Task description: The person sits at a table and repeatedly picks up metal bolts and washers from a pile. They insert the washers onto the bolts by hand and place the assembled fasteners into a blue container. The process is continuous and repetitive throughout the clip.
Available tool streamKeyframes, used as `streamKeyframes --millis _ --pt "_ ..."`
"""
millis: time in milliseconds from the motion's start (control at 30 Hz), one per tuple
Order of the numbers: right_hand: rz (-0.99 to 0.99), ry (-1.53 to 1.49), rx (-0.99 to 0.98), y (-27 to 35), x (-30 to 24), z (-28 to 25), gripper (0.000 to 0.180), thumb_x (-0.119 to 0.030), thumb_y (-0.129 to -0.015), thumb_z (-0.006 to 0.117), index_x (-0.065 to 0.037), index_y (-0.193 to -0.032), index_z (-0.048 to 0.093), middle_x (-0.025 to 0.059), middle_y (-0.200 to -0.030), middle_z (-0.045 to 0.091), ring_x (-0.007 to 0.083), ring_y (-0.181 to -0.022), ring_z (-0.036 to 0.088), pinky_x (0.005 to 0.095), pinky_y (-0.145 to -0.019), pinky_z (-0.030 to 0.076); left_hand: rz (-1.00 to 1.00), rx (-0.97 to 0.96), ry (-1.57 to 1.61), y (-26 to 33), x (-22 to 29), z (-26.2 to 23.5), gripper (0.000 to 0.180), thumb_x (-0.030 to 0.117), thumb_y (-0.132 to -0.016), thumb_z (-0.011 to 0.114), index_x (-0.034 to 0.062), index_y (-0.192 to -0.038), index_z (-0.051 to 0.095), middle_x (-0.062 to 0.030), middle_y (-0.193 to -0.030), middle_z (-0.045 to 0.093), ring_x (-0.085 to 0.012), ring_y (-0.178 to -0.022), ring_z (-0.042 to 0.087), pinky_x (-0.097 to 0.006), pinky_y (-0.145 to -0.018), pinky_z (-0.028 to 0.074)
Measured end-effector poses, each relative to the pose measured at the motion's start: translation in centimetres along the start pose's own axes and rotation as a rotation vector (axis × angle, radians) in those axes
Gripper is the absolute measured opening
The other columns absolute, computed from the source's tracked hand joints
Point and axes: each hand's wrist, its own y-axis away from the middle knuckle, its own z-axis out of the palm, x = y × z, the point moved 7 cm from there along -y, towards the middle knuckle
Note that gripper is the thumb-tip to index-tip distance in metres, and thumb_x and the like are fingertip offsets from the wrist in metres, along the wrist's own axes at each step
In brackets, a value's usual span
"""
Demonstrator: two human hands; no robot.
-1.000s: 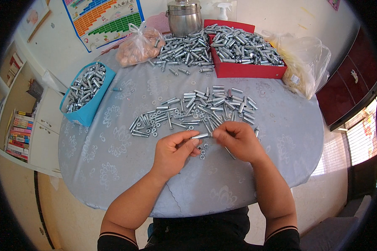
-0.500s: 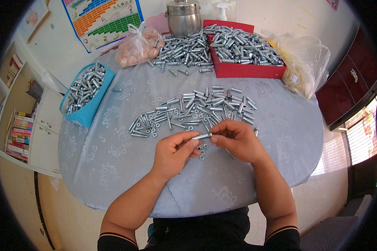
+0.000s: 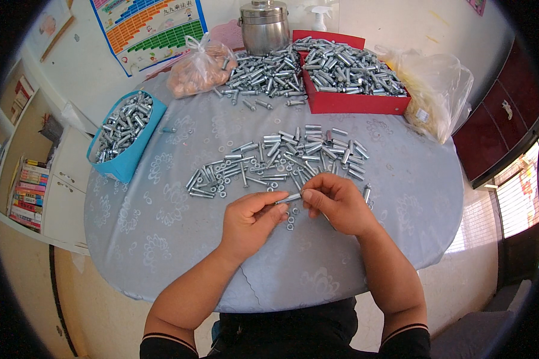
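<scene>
A silvery sleeve anchor bolt (image 3: 288,198) is held between my two hands above the near side of the loose parts. My left hand (image 3: 245,220) pinches its left end between thumb and fingers. At its right end, my right hand (image 3: 341,206) has thumb and forefinger closed round the tip, hiding whatever small part sits there. Just below the bolt lie a few hex nuts (image 3: 290,223) on the cloth. Beyond my hands spreads a loose heap of metal sleeves (image 3: 312,146), long bolts (image 3: 244,175), nuts and washers.
A blue container (image 3: 127,172) full of bolts stands at the left. At the back are a knotted bag (image 3: 193,75), a bolt heap (image 3: 263,75), a steel pot (image 3: 265,30), a red box (image 3: 359,103) of bolts and a clear bag (image 3: 440,90). Grey patterned cloth covers the round table (image 3: 179,239).
My right fingertips have closed further over the bolt's right end, covering it more. My left hand keeps its pinch, almost unmoved. The view has shifted slightly.
</scene>
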Motion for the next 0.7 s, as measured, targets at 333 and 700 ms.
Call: streamKeyframes --millis 333,700 --pt "0.009 -0.028 0.045 0.0 -0.2 -0.8 0.014 -0.012 -0.090 0.066 0.000 -0.097 0.066 0.0019 -0.076 0.063 0.0079 -0.065 0.057 0.0226 -0.059 0.047 0.024 -0.002 -0.023 0.0 -0.8 -0.1 0.031 0.003 -0.090 0.063 -0.0006 -0.121 0.060 -0.0106 -0.105 0.067 -0.0126 -0.081 0.066 -0.024 -0.068 0.055" --pt "-0.064 -0.093 0.170 -1.5 -4.0 -2.7 0.033 -0.019 -0.094 0.060 0.003 -0.118 0.057 0.0132 -0.102 0.066 0.0177 -0.090 0.064 0.0291 -0.080 0.052 0.108 0.238 0.130 -0.5 0.2 -2.4 0.027 0.007 -0.094 0.058 -0.0003 -0.120 0.058 -0.0103 -0.106 0.067 -0.0124 -0.075 0.063 -0.025 -0.066 0.053"
